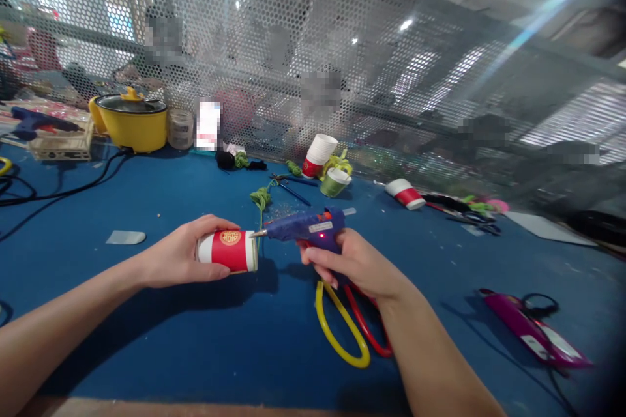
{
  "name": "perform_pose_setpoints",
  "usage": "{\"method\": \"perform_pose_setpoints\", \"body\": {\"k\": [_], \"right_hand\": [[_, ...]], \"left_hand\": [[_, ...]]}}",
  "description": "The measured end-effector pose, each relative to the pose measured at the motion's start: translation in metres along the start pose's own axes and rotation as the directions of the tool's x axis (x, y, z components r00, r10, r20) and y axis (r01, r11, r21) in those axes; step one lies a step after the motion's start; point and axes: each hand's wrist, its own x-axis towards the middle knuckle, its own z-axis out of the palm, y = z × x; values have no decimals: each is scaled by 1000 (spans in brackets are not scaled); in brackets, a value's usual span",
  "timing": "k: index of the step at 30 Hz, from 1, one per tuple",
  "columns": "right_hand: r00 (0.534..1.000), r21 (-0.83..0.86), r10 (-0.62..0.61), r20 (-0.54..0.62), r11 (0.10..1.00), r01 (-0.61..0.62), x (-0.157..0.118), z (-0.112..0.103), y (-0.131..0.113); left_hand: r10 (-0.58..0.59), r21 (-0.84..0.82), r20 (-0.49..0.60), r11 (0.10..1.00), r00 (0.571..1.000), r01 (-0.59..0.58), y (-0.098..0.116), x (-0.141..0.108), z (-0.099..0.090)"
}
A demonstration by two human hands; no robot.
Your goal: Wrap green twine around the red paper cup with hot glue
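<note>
My left hand [178,254] is wrapped round a red and white paper cup [235,255] that lies sideways, its rim end pointing right. Gripped in my right hand [355,260] is a blue hot glue gun [306,227] with a small red light lit. Its metal nozzle is at the upper edge of the cup's rim end; whether the two touch I cannot tell. Green yarn [261,197] runs from a small bundle on the table down to that rim. Below my right hand lie scissors with yellow and red handles [342,332], partly hidden by my forearm.
Stacked paper cups [320,151], a green-wrapped cup [335,182] and another red and white cup [405,194] are at the back. A yellow electric pot [139,124] stands back left, its black cord crossing the table. A purple device [533,329] lies right, before a perforated metal screen [264,45].
</note>
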Motion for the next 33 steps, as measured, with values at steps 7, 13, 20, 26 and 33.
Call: {"method": "perform_pose_setpoints", "body": {"k": [7,13,20,26,33], "right_hand": [[999,70,-16,33,997,14,-2,-2,2],[998,95,4,57,995,-10,3,-1,7],[999,104,-40,20,994,38,1,0,4],[997,124,-30,75,992,20,3,4,5],[999,91,-36,-8,995,36,5,3,5]], "left_hand": [[-16,-62,13,998,1000,16,2,-1,0],[-34,-113,28,993,999,37,2,-1,0],[-27,-144,40,989,999,33,1,-1,0],[-70,-205,69,975,995,83,2,-1,0],[-71,-206,59,975,996,82,3,-1,0]]}}
